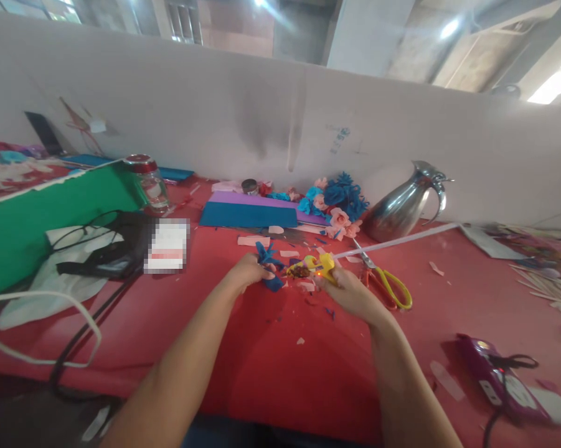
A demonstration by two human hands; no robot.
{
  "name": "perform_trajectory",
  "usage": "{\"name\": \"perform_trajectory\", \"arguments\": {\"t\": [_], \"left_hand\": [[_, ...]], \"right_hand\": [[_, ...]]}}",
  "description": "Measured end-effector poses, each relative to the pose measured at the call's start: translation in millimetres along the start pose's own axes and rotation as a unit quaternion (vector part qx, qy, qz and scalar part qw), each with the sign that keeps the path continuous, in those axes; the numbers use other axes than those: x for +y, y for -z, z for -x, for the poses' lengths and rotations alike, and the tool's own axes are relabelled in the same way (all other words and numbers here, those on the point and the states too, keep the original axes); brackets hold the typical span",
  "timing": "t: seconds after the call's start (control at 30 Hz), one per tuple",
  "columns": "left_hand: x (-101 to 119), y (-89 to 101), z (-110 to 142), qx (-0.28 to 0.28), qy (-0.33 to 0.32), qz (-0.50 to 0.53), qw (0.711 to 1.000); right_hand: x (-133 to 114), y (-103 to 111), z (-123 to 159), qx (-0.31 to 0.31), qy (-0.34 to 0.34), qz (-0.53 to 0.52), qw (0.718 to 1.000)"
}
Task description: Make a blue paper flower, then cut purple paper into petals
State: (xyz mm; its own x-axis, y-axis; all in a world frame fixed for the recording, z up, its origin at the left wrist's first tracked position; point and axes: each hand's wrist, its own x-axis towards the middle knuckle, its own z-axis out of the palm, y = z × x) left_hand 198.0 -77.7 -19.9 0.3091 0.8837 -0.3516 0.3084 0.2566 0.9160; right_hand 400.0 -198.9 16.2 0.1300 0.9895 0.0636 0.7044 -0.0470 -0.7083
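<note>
My left hand (248,271) is closed round a small blue foam flower piece (267,266) held just above the red table (261,354). My right hand (350,291) grips a yellow glue gun (318,266) whose nozzle points left at the blue piece; a small orange light glows on it. A white glue stick (401,239) runs out of its back toward the right. Both forearms reach in from the bottom edge.
Yellow-handled scissors (386,283) lie right of my right hand. Behind are blue and purple foam sheets (249,211), finished pink and blue flowers (336,202), a steel jug (404,205) and a glass jar (150,183). A purple power strip (499,376) sits front right, cables and green cloth (37,218) left.
</note>
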Motion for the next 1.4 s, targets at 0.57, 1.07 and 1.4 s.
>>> {"name": "perform_trajectory", "arguments": {"t": [0.57,1.07,1.4], "left_hand": [[-2.0,-2.2,-1.3,-0.026,-0.024,-0.019,0.999],[-1.2,-2.0,-0.8,-0.028,-0.028,-0.025,0.999],[-3.3,-1.8,-2.3,-0.034,-0.032,-0.029,0.999]], "right_hand": [[0.4,-17.5,-2.6,-0.072,-0.033,0.136,0.988],[-5.2,-17.7,-1.7,-0.063,-0.028,0.088,0.994],[-0.8,-17.2,-2.8,-0.058,-0.034,0.096,0.993]]}}
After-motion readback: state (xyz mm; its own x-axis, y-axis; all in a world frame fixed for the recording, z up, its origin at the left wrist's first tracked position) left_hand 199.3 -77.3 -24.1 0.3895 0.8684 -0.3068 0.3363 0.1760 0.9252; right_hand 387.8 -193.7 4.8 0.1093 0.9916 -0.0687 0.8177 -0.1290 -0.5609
